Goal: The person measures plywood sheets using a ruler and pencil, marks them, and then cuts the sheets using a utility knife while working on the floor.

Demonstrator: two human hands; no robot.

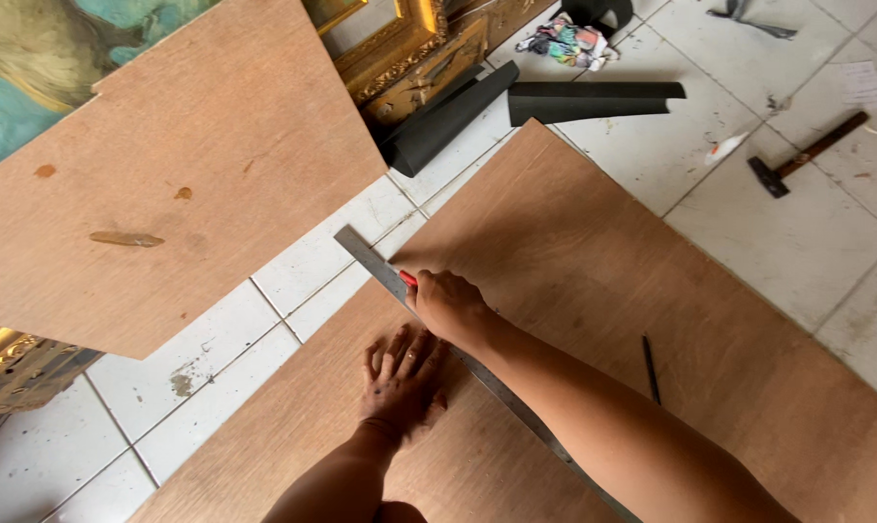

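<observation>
A large plywood sheet (pixel 594 281) lies on the white tiled floor. A long metal ruler (pixel 366 257) runs across it from its upper left edge toward the lower right. My left hand (pixel 400 383) presses flat on the plywood beside the ruler, fingers spread. My right hand (pixel 448 305) is closed on a red-handled cutter (pixel 407 278), its tip set against the ruler's edge near the board's rim. My right forearm hides the ruler's middle part.
A second plywood board (pixel 187 165) lies to the upper left. A dark pencil (pixel 650 368) rests on the sheet at right. A hammer (pixel 807 155), black angled strips (pixel 594 99), gilt picture frames (pixel 409 48) and a crumpled rag (pixel 566 41) lie on the tiles beyond.
</observation>
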